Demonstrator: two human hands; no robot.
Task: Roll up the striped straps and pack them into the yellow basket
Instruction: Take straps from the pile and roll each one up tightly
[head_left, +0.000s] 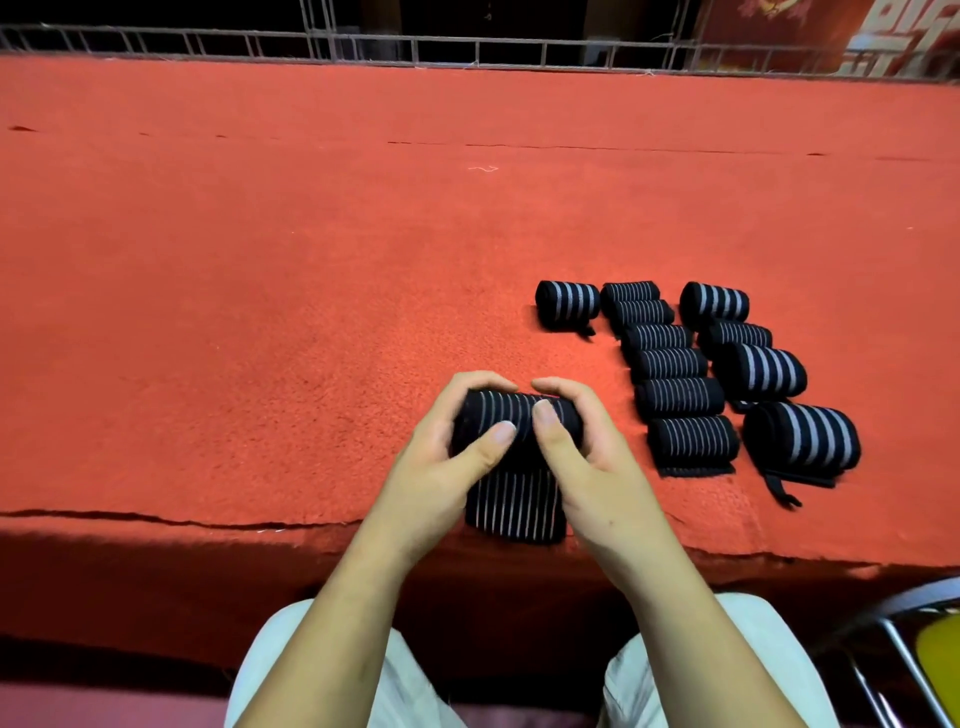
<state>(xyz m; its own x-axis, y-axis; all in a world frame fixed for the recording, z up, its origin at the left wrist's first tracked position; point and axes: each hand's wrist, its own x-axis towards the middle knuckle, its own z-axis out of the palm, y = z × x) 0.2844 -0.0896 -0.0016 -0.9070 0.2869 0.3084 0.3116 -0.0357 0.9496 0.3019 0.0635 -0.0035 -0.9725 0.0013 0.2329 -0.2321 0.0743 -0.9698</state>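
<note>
Near right, low in view: a yellow shape (941, 667) beside a metal frame, perhaps the basket, but too little visible to tell. At the near edge of the desk (260, 322), left hand (441, 460) and right hand (584, 462) both curled round one strap (513, 506), thumbs pressing on top of the rolled part. Only a short flat tail left, pointing toward the person, so nearly rolled to its end. Farther and to the right, eleven finished rolls (679, 396) lying in three rows, well apart from the yellow shape. Judged from this: rolling almost done, no other loose strap seen; packing not yet begun. Far behind, a railing (467, 52).
</note>
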